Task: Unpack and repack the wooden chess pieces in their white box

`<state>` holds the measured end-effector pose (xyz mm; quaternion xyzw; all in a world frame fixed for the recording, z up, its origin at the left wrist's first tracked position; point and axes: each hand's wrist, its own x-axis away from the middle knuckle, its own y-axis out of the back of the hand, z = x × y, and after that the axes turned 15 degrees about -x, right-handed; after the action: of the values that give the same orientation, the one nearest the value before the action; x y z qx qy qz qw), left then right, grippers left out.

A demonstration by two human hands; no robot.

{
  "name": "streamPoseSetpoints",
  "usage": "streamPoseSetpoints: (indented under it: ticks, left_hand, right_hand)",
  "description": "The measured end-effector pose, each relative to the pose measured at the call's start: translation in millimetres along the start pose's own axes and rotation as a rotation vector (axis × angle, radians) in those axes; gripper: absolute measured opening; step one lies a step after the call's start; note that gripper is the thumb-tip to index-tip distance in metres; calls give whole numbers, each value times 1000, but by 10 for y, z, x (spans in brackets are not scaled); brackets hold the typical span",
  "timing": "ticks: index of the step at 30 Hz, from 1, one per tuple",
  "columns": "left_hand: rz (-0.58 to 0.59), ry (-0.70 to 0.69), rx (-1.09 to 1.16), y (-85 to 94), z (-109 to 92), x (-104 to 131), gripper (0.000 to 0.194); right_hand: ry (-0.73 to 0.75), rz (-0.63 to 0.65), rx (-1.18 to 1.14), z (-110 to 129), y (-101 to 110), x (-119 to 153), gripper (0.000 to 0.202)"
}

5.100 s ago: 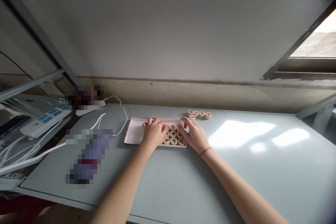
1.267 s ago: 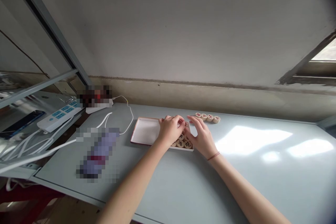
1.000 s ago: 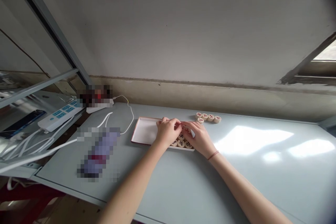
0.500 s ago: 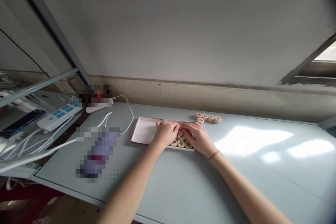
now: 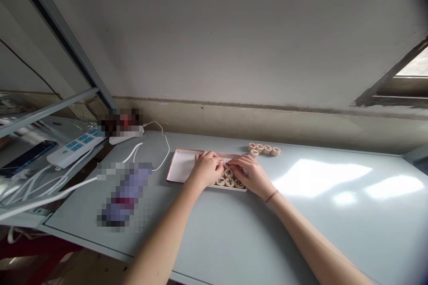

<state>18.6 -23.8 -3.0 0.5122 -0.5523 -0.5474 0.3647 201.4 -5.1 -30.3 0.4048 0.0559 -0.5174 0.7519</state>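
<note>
Over the middle of an open shallow box (image 5: 180, 168), my left hand (image 5: 206, 170) has its fingers curled inward. Whatever it grips is hidden. My right hand (image 5: 250, 173) reaches in from the box's right side, thumb and forefinger closed on a round wooden xiangqi piece with red marking, partly covered by the fingers. Below the fingertips lie several xiangqi pieces (image 5: 228, 173) with black characters, flat and side by side. Part of the row along the front wall is visible, including a black-marked piece (image 5: 229, 182).
Behind the box, near the wall, stand several red-marked xiangqi pieces (image 5: 260, 147) in a small group. A blurred purple item (image 5: 129, 193) lies left of the box. A white power strip (image 5: 72, 149) and cables sit farther left. Sunlight glares on the grey table (image 5: 267, 240).
My left hand has shifted slightly left, opening a gap between the two hands where red-marked pieces show. My right hand stays nearly in place.
</note>
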Motion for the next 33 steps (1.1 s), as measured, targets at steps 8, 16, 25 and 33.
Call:
streamPoseSetpoints:
  ticks: [8, 16, 25, 33]
  left_hand:
    - [-16, 18, -64, 16, -16, 24, 26]
    - [16, -4, 17, 94, -10, 24, 24]
    - [-48, -31, 53, 70, 37, -9, 27]
    - [-301, -25, 598, 128, -302, 47, 23]
  right_hand:
    - [-28, -2, -28, 13, 8, 2, 15]
    - [-36, -9, -8, 22, 10, 3, 17]
    - [-5, -47, 7, 2, 10, 10, 21]
    - [143, -255, 151, 188, 5, 5, 23]
